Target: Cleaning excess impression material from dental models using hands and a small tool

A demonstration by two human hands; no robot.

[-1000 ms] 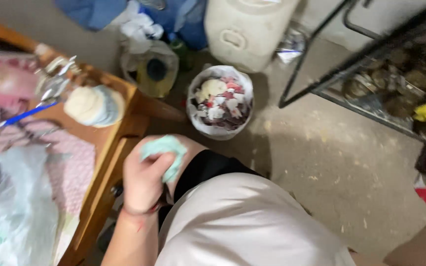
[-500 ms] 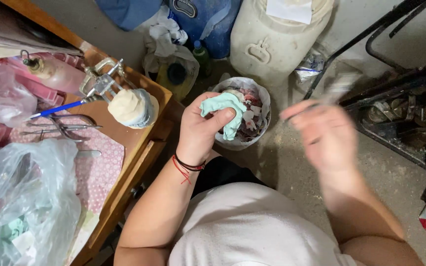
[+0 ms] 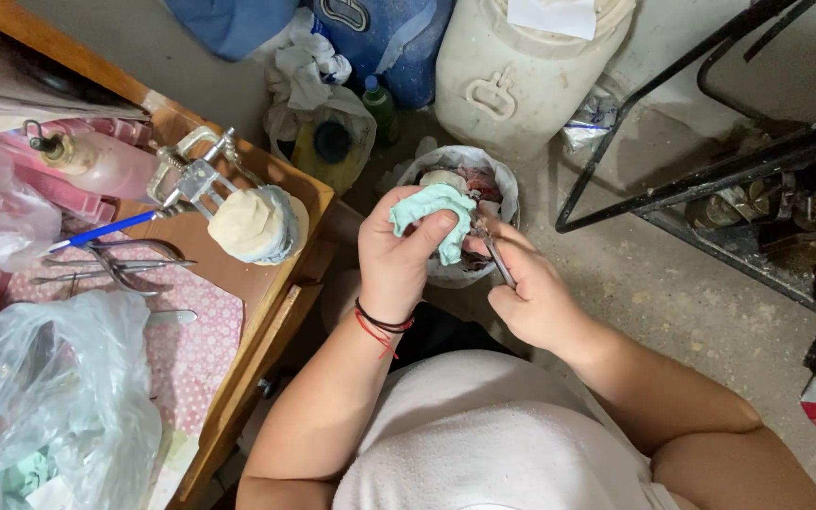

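Fingers of the left hand (image 3: 397,257) were curled tight around a pale green lump (image 3: 429,212), thumb pressed across its lower edge; the lump stood up out of the top of the fist, directly above a small white bucket (image 3: 508,194) of scraps on the floor; the right hand (image 3: 531,293) sat just beside it, its fingers closed narrowly on a thin metal tool (image 3: 495,253) whose tip met the lump's right side; to the left, the wooden table (image 3: 271,288) carried a clear plastic bag (image 3: 49,397), a metal clamp holding a cream-coloured cast (image 3: 247,225), and forceps (image 3: 110,264).
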